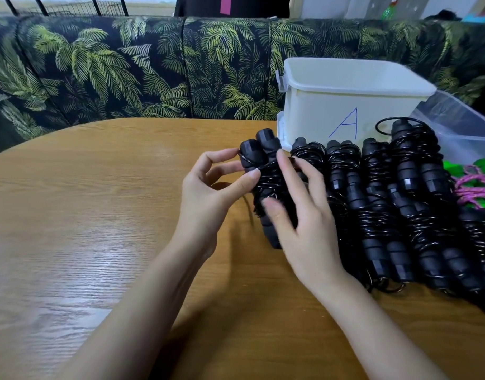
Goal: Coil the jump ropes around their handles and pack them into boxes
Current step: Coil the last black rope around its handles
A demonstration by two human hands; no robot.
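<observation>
As the last of the cord appears to be going on, the jump rope (266, 174) is held between both hands over the wooden table (98, 229), handles side by side and tilted slightly away; whether its lower end touches the table is unclear.

Right hand (301, 220) clasps the bundle, thumb across the near face and fingers spread on the far side; likely to stop the wraps from slipping. Left hand (208, 187) pinches at the cord on the bundle's left flank, forefinger up by the handle cap and thumb lower; probably tucking the free end. A short dark strand below that thumb may be the tail.

Rope itself: two matte black handles with ribbed caps; thin glossy black cord wound tightly round the middle, catching light.

Finished coils (400, 204) lie in a packed row just to the right, so the next one can be set down close by. White box (345, 105), marked A, stands open behind them; nothing visibly packed yet.
</observation>
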